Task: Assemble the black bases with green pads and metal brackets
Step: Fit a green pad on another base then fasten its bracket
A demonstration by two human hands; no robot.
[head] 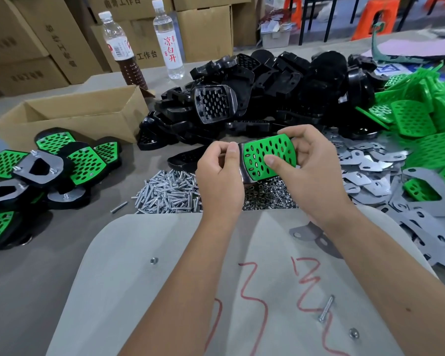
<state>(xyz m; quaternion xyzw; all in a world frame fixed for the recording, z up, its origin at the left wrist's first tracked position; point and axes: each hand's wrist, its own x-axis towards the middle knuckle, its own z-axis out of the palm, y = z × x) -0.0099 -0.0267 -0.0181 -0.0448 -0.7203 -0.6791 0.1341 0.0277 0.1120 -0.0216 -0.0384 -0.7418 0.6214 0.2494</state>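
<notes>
- Both hands hold one black plastic base [242,164] up over the pile of shiny metal screws [168,191].
- The left hand [220,176] grips its end.
- The right hand [308,164] grips the holey green plastic pad [267,155], thumb pressing it flat, likely so it seats.

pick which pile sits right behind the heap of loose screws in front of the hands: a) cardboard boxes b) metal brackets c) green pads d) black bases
d: the black bases are heaped across the table directly behind the screws, while the green pads and metal brackets lie off to the right of the hands.
</notes>
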